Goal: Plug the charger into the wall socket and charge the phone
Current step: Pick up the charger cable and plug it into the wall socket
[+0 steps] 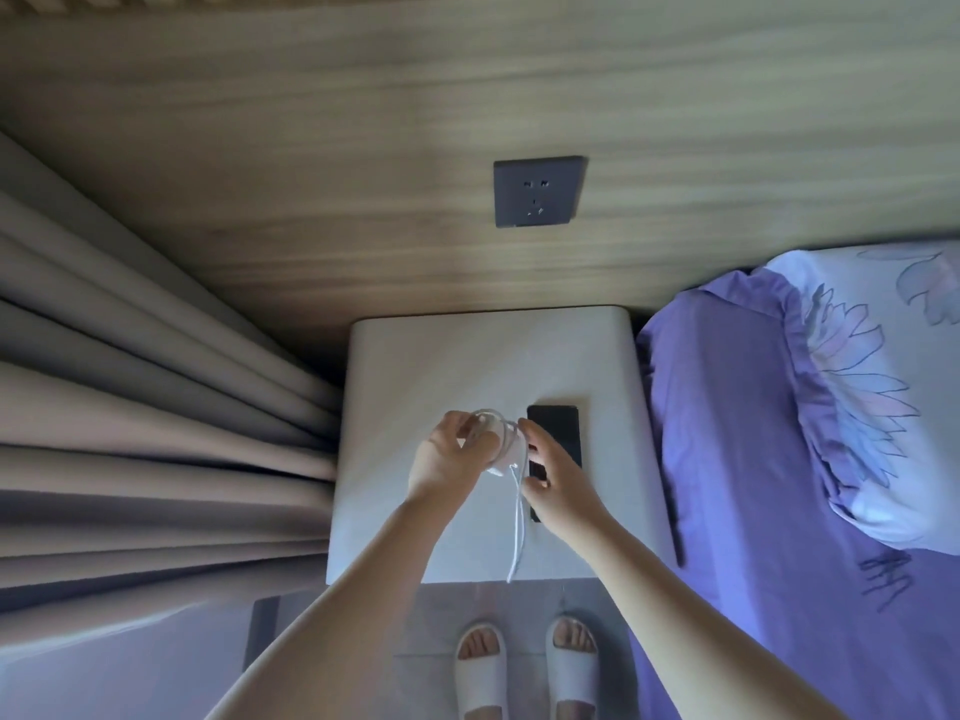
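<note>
A grey wall socket [538, 191] sits on the wooden wall panel above a white nightstand [415, 366]. A black phone [558, 431] lies flat on the nightstand's right half. My left hand [447, 457] holds a white charger [503, 449] with its coiled white cable [516, 527], and a loose end hangs down toward the nightstand's front edge. My right hand [553, 475] touches the charger's right side, fingers over the phone's left edge. Both hands hover just above the nightstand top.
Grey curtains [156, 407] hang to the left of the nightstand. A bed with a purple sheet [737, 459] and a floral pillow [872, 381] is on the right. My feet in white slippers [524, 667] stand on the floor below.
</note>
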